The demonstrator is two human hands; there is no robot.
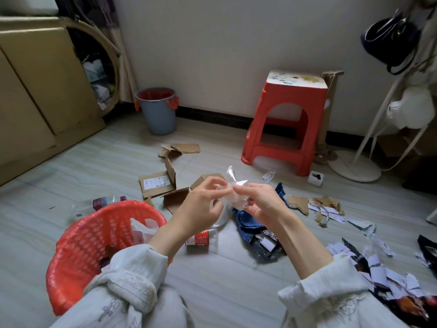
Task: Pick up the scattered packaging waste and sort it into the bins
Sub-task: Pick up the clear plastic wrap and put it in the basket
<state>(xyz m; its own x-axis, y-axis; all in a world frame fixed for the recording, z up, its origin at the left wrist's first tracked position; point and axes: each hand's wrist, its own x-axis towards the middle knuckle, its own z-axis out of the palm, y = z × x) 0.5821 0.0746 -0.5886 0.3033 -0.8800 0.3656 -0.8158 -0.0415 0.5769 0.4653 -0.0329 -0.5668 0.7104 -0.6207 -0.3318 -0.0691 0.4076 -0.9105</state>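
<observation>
Head view: white embroidered sleeves (132,278) closest to lens. Just past them, left hand (201,204) and right hand (257,202) both pinch one crumpled clear plastic film wrapper (233,192), held in the air over the floor, fingers curled on it from either side.

Progress, my read: early to mid. Red-lined perforated basket (78,247) at the left knee already holds a white plastic bag and something dark. Grey round bucket with red liner (157,110) by the wall: contents hidden.

Still on the floor:
- torn brown cardboard pieces (158,185)
- red-labelled clear plastic bottle (202,239), beside the basket
- purple-labelled clear bottle (99,203), behind the basket
- crumpled blue foil bag (248,226)
- shredded printed paper scraps (383,275), right side

Text: shipping label on the flat cardboard, bottle labels, all too small to read.
</observation>
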